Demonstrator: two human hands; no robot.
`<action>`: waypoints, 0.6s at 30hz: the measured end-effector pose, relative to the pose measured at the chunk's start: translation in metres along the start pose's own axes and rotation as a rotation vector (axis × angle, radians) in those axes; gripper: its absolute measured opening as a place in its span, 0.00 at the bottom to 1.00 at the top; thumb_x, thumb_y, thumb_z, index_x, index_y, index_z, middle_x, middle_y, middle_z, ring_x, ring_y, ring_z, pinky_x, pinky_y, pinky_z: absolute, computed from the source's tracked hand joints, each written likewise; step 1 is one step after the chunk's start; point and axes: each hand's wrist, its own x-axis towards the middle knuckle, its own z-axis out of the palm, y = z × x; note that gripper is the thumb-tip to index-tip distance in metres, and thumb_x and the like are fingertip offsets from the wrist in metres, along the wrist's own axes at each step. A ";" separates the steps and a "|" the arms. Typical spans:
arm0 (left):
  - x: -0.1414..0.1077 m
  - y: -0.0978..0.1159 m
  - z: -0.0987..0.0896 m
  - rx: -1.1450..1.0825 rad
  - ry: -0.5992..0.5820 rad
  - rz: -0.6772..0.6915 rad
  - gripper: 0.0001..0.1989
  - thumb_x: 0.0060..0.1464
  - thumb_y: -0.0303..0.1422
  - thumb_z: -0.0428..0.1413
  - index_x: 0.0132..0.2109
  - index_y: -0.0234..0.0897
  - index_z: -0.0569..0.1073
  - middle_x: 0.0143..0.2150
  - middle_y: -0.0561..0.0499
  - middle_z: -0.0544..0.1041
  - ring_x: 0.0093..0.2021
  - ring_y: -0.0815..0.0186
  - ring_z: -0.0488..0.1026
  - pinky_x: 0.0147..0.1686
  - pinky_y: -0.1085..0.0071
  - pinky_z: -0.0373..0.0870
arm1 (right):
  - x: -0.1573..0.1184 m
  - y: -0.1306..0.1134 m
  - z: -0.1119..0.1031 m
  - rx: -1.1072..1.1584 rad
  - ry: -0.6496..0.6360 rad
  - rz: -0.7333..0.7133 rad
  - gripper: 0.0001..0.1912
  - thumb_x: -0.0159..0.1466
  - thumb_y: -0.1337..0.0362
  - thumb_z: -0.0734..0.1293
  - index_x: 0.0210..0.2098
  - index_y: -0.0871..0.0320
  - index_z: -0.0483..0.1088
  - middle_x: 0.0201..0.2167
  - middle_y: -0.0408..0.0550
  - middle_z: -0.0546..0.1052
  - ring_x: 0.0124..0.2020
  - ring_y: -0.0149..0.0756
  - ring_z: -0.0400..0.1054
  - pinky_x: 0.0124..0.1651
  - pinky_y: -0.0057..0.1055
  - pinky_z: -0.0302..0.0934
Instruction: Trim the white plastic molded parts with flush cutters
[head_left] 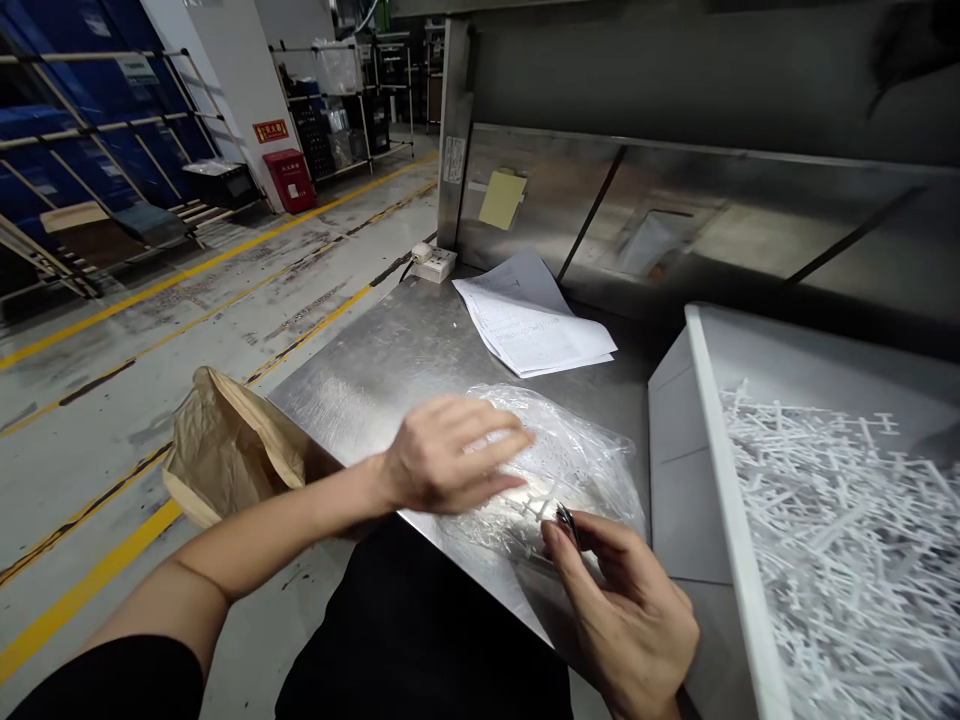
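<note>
The right hand (630, 610) is gripping a small metal tool (568, 522) at lower center. A white bin (697, 450) of white plastic pieces (847, 550) is filling the lower right.

Factory or workshop floor, by look of it. Painted concrete floor (300, 270) with yellow lane lines (217, 262), scuffed. Pipe-frame racks (97, 125) along far side, blue bins (142, 75) on them. Red box (290, 181) at foot of white pillar (225, 70), red sign (270, 130) above it. Stainless desk (352, 370) with metal back panel (540, 200), large white bin (679, 450) full of small white plastic-looking parts (847, 540).
</note>
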 end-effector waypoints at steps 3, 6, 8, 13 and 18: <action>0.004 -0.067 -0.007 0.035 -0.068 -0.185 0.11 0.75 0.38 0.58 0.56 0.38 0.78 0.50 0.48 0.86 0.51 0.63 0.81 0.51 0.64 0.78 | 0.001 -0.002 0.001 -0.012 0.043 -0.011 0.12 0.68 0.54 0.79 0.45 0.54 0.83 0.34 0.46 0.86 0.31 0.39 0.82 0.36 0.31 0.78; 0.008 -0.138 0.002 0.293 -0.478 -0.403 0.13 0.75 0.34 0.54 0.57 0.36 0.80 0.55 0.43 0.84 0.55 0.58 0.79 0.50 0.63 0.74 | 0.003 -0.004 0.002 -0.027 0.062 -0.059 0.11 0.69 0.55 0.79 0.44 0.54 0.83 0.33 0.45 0.86 0.29 0.37 0.82 0.34 0.30 0.78; 0.013 -0.172 0.016 0.373 -0.736 -0.393 0.14 0.72 0.30 0.54 0.58 0.35 0.81 0.56 0.41 0.83 0.56 0.56 0.78 0.48 0.64 0.71 | 0.005 -0.005 0.002 -0.025 0.055 -0.089 0.10 0.69 0.55 0.78 0.45 0.54 0.83 0.33 0.44 0.86 0.29 0.37 0.82 0.34 0.29 0.78; 0.030 -0.205 0.051 0.355 -0.935 -0.274 0.11 0.64 0.23 0.55 0.44 0.30 0.84 0.49 0.36 0.84 0.51 0.54 0.77 0.43 0.65 0.67 | 0.007 -0.006 0.002 -0.027 0.055 -0.111 0.09 0.70 0.56 0.78 0.45 0.54 0.82 0.33 0.45 0.86 0.29 0.37 0.81 0.34 0.30 0.79; 0.041 -0.212 0.066 0.309 -1.031 -0.184 0.10 0.58 0.20 0.57 0.37 0.30 0.84 0.43 0.34 0.84 0.47 0.54 0.78 0.45 0.63 0.68 | 0.006 -0.010 0.001 -0.005 0.048 -0.135 0.08 0.70 0.59 0.77 0.46 0.54 0.82 0.34 0.45 0.86 0.30 0.38 0.82 0.35 0.31 0.80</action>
